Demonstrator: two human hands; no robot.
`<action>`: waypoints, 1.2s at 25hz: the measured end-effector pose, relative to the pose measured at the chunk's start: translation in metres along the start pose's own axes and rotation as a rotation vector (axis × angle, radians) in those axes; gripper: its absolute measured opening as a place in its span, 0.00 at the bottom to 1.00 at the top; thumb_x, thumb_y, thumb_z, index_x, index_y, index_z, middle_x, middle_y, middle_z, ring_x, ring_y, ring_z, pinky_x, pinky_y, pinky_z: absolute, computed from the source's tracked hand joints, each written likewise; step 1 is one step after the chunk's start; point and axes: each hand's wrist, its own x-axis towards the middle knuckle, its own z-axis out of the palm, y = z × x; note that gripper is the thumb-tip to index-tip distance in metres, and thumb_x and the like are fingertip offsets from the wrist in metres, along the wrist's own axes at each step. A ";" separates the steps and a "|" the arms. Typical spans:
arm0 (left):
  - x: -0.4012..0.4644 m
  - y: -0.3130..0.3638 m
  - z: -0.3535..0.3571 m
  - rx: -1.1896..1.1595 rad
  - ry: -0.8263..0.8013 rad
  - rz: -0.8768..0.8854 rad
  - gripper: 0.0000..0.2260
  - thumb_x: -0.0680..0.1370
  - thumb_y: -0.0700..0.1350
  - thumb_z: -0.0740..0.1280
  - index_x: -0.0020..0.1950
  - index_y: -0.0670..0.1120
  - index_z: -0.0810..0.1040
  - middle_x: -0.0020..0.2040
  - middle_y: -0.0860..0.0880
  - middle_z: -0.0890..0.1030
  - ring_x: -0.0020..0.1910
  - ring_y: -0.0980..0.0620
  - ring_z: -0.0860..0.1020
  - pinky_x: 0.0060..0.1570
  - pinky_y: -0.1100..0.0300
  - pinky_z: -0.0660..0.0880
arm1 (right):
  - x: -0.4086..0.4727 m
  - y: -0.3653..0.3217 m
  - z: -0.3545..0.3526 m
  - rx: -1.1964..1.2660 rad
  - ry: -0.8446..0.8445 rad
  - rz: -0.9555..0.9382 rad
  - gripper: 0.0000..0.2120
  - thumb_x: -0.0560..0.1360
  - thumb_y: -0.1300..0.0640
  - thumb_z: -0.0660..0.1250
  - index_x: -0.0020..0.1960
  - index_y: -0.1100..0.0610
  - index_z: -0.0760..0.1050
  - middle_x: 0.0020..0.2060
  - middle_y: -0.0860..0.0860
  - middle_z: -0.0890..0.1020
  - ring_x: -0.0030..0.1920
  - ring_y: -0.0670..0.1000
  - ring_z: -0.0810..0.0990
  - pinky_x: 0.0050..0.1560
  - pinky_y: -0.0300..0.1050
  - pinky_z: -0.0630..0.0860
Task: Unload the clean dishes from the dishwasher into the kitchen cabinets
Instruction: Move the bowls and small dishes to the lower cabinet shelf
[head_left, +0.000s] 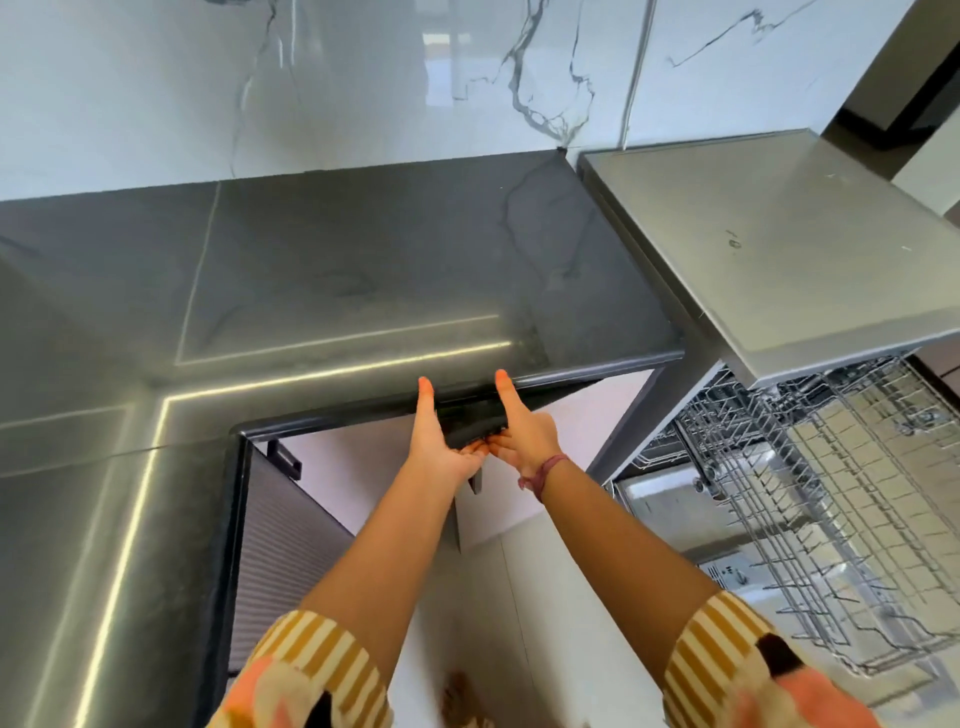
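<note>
My left hand (441, 447) and my right hand (524, 431) are side by side at the front edge of the dark grey countertop (363, 270). Between them they hold a dark flat object (470, 423) just under that edge. Both thumbs point up against the edge and the fingers curl beneath the object. What the object is cannot be told. Below the hands, a cabinet door (460, 519) shows edge-on and open. To the right stands the dishwasher (779, 234), open, with its wire rack (857, 493) pulled out; I see no dishes in the rack.
A white marble wall (363, 78) rises behind the counter. The counter turns a corner and runs down the left side. A dark handle (284, 460) sticks out of the left cabinet front. White cabinet fronts and floor lie below my arms.
</note>
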 end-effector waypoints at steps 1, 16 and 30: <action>0.004 0.006 0.005 0.003 0.013 0.011 0.37 0.66 0.62 0.75 0.65 0.39 0.70 0.59 0.36 0.77 0.57 0.36 0.77 0.61 0.43 0.74 | 0.004 -0.005 0.007 0.050 -0.010 0.009 0.30 0.65 0.35 0.72 0.50 0.61 0.79 0.47 0.58 0.85 0.46 0.56 0.85 0.44 0.50 0.83; 0.041 0.021 0.019 -0.008 0.090 0.278 0.15 0.72 0.46 0.74 0.52 0.41 0.75 0.50 0.42 0.80 0.49 0.46 0.80 0.55 0.53 0.78 | 0.050 -0.010 0.023 0.573 -0.119 0.107 0.19 0.70 0.62 0.74 0.58 0.65 0.77 0.54 0.62 0.82 0.53 0.58 0.83 0.55 0.51 0.80; 0.017 -0.087 -0.018 0.122 0.149 0.312 0.15 0.80 0.46 0.63 0.64 0.40 0.74 0.62 0.44 0.76 0.64 0.46 0.75 0.63 0.55 0.71 | 0.012 0.012 -0.080 0.146 -0.199 0.195 0.16 0.79 0.60 0.64 0.63 0.67 0.73 0.61 0.61 0.78 0.61 0.58 0.78 0.60 0.48 0.75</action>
